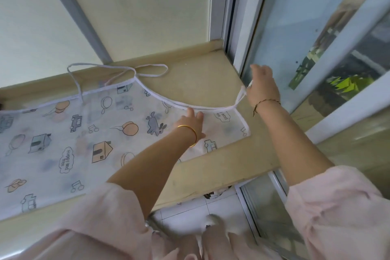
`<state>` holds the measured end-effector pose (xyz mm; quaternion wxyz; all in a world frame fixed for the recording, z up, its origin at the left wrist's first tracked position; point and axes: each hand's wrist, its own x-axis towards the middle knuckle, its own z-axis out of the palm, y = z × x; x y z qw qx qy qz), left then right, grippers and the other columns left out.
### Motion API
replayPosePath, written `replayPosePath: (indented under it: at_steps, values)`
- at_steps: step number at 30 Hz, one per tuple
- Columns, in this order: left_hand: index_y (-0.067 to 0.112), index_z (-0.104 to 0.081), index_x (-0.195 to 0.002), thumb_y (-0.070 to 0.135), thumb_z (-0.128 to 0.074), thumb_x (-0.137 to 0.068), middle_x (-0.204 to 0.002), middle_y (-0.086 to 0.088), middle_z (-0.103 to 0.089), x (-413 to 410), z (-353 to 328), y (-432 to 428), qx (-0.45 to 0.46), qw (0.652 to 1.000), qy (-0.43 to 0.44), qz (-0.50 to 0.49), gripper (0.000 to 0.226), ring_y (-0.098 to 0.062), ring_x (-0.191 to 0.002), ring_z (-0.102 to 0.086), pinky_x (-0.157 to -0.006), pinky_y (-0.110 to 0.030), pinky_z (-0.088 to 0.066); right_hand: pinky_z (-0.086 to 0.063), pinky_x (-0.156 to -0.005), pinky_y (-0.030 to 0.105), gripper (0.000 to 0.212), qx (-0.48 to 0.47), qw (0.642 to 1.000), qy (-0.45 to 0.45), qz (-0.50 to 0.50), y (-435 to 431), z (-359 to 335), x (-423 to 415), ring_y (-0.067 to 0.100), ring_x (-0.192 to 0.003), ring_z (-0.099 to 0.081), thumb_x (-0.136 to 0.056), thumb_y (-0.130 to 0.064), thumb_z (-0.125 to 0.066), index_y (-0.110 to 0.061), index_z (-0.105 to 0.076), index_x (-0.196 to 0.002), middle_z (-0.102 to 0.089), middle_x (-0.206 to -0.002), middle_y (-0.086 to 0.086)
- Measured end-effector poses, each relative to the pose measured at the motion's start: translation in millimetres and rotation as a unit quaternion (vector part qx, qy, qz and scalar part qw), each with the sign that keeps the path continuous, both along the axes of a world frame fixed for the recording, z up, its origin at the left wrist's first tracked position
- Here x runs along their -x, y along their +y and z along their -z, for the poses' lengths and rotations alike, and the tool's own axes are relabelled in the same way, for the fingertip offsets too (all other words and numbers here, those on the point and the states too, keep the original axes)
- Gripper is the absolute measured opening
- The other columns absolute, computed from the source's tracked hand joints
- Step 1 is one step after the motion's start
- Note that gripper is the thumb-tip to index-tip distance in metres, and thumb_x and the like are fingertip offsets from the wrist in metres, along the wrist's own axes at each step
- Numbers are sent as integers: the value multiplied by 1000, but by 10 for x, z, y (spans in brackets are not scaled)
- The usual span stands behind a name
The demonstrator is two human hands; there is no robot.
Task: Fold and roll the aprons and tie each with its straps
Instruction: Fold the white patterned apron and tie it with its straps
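A thin white apron [80, 133] printed with houses, cars and rabbits lies spread flat on a beige ledge [202, 82]. Its white neck strap [118, 67] loops loosely at the top edge near the wall. My left hand [191, 121] lies flat on the apron's right part, fingers straight, pressing it down near the curved hem. My right hand [262, 85] is raised to the right of the apron and pinches the end of a white waist strap [239, 100], pulled away from the apron's corner toward the window.
A wall with a grey strip stands behind the ledge. A sliding window frame [242, 27] and glass close the right side. The ledge's front edge [211, 186] drops to a white tiled floor [211, 207] below.
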<state>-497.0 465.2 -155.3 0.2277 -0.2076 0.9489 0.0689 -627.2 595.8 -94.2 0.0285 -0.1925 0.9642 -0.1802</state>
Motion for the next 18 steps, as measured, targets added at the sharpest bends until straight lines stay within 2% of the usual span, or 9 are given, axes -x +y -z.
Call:
replayPosePath:
  at_steps: [1, 2, 4, 7, 9, 12, 15, 18]
  values:
    - [11, -21, -142, 29, -53, -95, -152, -17, -7, 12, 22, -22, 3, 1000, 5, -6, 61, -36, -111, -53, -85, -42, -47, -45, -74, 39, 50, -15, 1000, -10, 2, -27, -41, -14, 28, -86, -48, -90, 4, -45, -12, -33, -136, -23, -148, 17]
    - [8, -21, -142, 20, -51, -95, -151, -18, -9, 35, 37, -61, 8, 1000, 15, -9, 57, -36, -109, -55, -84, -41, -47, -45, -72, 39, 50, -32, 999, -4, 12, -48, -66, -39, 27, -81, -46, -90, 6, -43, -11, -33, -135, -23, -147, 17]
    - [2, -26, -138, 0, -47, -91, -145, -19, -18, 69, 41, -180, 27, 999, 37, 0, 51, -35, -103, -59, -79, -38, -47, -47, -72, 39, 39, -39, 998, 42, -15, -114, -34, -158, 27, -77, -45, -89, 9, -38, -6, -43, -125, -37, -132, 18]
    - [3, -38, -127, -11, -44, -85, -130, -17, -33, 121, 59, -443, 47, 997, 58, 13, 45, -34, -103, -56, -78, -39, -47, -47, -81, 39, 34, -63, 982, -1, -176, -316, 234, -402, 31, -95, -54, -89, 7, -39, -5, -50, -119, -46, -122, 14]
    - [4, -41, -123, -12, -43, -85, -124, -16, -36, 144, 73, -604, 59, 996, 62, 24, 41, -34, -105, -54, -76, -39, -45, -44, -83, 37, 28, -113, 962, -43, -243, -457, 477, -468, 30, -107, -50, -92, 0, -43, -7, -52, -117, -50, -118, 12]
    - [4, -44, -120, -9, -42, -88, -120, -15, -40, 242, 136, -841, 69, 995, 52, 43, 35, -33, -105, -53, -79, -40, -47, -41, -77, 35, 20, -167, 954, -37, -245, -617, 741, -370, 28, -107, -46, -94, -13, -47, -10, -50, -114, -50, -116, 9]
    - [9, -49, -119, 4, -50, -93, -119, -12, -45, 321, 176, -1020, 62, 995, 46, 66, 26, -30, -110, -49, -89, -41, -47, -36, -74, 32, 22, -197, 947, -20, -254, -694, 806, -272, 25, -105, -44, -93, -24, -54, -13, -50, -111, -51, -112, 6]
    - [17, -54, -117, 21, -55, -94, -119, -8, -49, 398, 169, -1167, 60, 992, 31, 103, 24, -27, -113, -43, -93, -38, -43, -36, -73, 32, 21, -222, 938, -62, -259, -767, 789, -169, 25, -108, -42, -91, -28, -57, -14, -53, -105, -53, -104, 5]
